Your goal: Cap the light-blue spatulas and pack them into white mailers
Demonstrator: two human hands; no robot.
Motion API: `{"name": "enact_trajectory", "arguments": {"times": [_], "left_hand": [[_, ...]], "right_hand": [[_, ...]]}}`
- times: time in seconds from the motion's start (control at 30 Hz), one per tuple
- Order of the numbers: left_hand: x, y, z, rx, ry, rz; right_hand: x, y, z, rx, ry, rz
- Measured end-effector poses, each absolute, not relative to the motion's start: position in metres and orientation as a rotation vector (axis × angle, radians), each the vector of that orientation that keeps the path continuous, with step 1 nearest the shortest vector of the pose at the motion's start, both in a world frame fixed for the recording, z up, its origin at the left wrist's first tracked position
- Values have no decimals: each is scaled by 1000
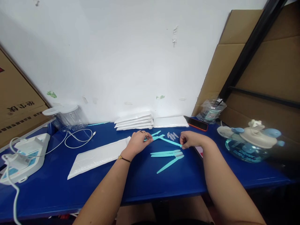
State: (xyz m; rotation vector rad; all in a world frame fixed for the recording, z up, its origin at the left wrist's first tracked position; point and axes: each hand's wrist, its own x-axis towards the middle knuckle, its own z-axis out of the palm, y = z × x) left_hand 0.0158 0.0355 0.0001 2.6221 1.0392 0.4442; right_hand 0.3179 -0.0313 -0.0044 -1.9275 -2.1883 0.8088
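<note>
- The right hand point(189, 140) had its thumb and finger pinched on one end of a long teal strip point(172, 142). Only the tip was held, so the strip could slip or swing if the pinch got loose.
- The left hand point(139, 143) had its thumb and finger close together at some other teal strips point(156, 133). I could not tell if they were pinching. These strips met the long one's left end, so a pull could drag the wrong one along.
- The long strip was between the two hands, over the blue table point(140, 187).
- Small pale pieces point(172, 136) lay just beyond it. They looked light, so a bump from the right knuckles could scatter them.
- Three more teal strips point(170, 164) lay nearer the person, right ends bunched. A low wrist could mix them up.
- A white packet point(98, 157) lay beside the left hand. A sweeping arm could shove it.
- Farther right stood a teal jug point(246, 150). A wide right elbow could knock it.
</note>
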Motion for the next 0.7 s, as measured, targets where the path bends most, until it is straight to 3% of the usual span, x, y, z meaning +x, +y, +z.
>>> {"name": "enact_trajectory", "arguments": {"times": [0.23, 0.43, 0.7], "left_hand": [[25, 27, -5, 2750, 936, 401], [16, 38, -7, 2307, 978, 503], [4, 46, -3, 2368, 1036, 403]], "right_hand": [[272, -28, 6, -1606, -2227, 832], [261, -28, 10, -1613, -2226, 777], [277, -23, 1, -1583, -2147, 753]]}}
